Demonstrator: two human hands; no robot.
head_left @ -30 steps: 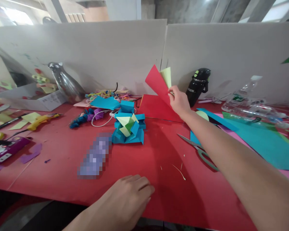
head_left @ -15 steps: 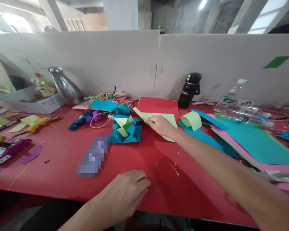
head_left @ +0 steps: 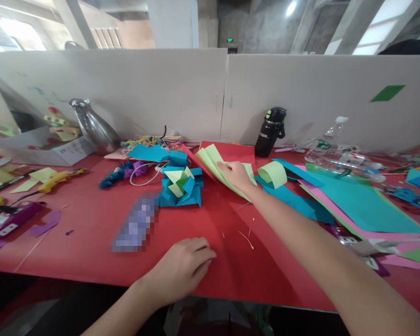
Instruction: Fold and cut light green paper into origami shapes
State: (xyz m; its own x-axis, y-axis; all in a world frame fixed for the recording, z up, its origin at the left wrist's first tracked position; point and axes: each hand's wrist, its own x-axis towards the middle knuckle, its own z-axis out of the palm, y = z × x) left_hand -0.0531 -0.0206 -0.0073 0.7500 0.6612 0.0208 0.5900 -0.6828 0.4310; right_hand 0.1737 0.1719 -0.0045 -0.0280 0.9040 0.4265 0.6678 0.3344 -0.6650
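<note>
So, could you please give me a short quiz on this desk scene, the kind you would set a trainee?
1. True or false: the left hand is holding a sheet of paper.
2. Multiple choice: what is the right hand gripping?
A) the steel jug
B) the pale green paper
C) the black bottle
3. Fill in the blank: seen from the camera, the steel jug stands to the ____ of the black bottle.

Key: 1 false; 2 B; 3 left.
</note>
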